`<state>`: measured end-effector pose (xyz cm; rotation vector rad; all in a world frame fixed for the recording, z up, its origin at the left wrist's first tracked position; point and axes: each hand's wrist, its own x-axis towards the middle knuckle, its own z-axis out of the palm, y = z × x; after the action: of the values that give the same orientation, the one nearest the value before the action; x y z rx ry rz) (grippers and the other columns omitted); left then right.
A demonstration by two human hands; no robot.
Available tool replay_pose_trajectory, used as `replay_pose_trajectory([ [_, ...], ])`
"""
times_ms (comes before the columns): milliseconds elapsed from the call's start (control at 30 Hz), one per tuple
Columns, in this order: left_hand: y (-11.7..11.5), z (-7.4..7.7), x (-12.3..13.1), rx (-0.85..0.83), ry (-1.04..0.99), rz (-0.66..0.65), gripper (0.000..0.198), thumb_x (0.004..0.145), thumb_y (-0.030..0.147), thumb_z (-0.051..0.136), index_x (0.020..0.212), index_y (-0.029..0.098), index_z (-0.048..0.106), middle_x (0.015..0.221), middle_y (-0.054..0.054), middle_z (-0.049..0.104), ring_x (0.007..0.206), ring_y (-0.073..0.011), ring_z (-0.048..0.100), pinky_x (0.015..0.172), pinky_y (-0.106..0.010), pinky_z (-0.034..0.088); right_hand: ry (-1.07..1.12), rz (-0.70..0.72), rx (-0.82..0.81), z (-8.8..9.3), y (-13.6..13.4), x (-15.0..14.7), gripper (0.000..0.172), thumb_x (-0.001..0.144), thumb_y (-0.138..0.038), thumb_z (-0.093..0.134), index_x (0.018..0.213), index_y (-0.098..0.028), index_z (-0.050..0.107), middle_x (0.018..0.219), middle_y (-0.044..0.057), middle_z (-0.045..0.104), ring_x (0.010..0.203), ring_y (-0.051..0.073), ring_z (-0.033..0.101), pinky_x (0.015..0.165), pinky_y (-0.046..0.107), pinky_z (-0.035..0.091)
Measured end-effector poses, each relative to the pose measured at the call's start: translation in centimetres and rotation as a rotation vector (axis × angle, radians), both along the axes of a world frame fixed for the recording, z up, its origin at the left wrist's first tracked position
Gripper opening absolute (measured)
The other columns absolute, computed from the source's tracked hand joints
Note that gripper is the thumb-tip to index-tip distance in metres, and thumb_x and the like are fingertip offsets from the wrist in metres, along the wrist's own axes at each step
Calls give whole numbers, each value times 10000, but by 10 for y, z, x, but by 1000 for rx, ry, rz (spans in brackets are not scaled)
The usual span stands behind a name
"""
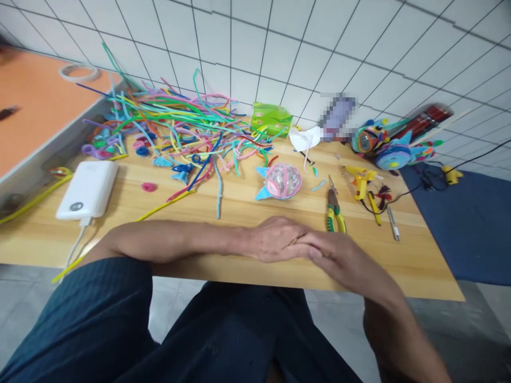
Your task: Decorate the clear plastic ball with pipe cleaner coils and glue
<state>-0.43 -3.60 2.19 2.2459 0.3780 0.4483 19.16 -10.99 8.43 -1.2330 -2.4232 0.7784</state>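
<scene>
My left hand [275, 239] and my right hand [337, 255] are clasped together over the table's front edge. Their fingers are folded around each other, and parts of them are hidden in the clasp. A ring shows where the two meet. Just beyond them lies a clear, rounded ornament [290, 182] with pink bands and blue pointed pieces on its left side; neither hand touches it. To its right are pliers [333, 210] with green and yellow handles, near my right hand.
A heap of colourful pipe cleaners [179, 114] covers the back left. A white power bank [88, 189] with a cable lies at left. Further right are a yellow glue gun [361, 181], a yellow cutter [374, 207], a pen [393, 223] and a green packet [271, 118].
</scene>
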Motion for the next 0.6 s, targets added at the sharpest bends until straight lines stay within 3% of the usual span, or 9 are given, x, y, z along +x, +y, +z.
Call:
replay_pose_trajectory([
  [100,3,15,-2,15,-31,157,405,1105,537,520,1084,182,714,898,-70,757,845,-229,711,752,-311,494,86,-207,85,11,30,21,198,1066,-304,580,1001,-237,755,838,0,792,707,159,726,666,276,546],
  [200,6,14,-19,21,-41,306,279,1065,459,611,1059,194,695,875,-50,734,848,-216,688,803,-326,513,132,-382,174,5,72,29,210,1020,-408,655,1042,-227,760,888,37,792,741,194,720,674,321,564],
  [267,9,4,-37,33,-73,449,258,1041,451,628,1078,199,668,1004,-77,743,932,-229,694,880,-361,547,127,-381,215,-6,99,26,283,998,-440,678,1162,-223,754,1055,85,804,888,235,749,753,373,602],
  [400,23,-16,-65,-35,-81,728,443,1031,520,600,1288,159,603,1323,-176,688,1141,-293,689,970,-453,586,91,-265,260,-31,134,16,443,1010,-443,648,1405,-242,674,1342,141,736,1144,299,725,945,504,620],
  [533,44,-30,-55,-121,-73,713,491,1066,507,552,1399,149,592,1406,-189,691,1224,-314,691,1095,-524,553,73,-180,277,-48,140,22,412,1033,-392,621,1422,-265,660,1377,130,714,1270,314,681,1095,565,566],
  [600,53,-35,-44,-133,-123,677,455,1078,467,550,1411,161,603,1408,-177,703,1231,-298,696,1105,-504,554,83,-215,275,-54,134,29,403,1015,-383,653,1396,-255,659,1360,130,712,1219,305,703,1085,563,576],
])
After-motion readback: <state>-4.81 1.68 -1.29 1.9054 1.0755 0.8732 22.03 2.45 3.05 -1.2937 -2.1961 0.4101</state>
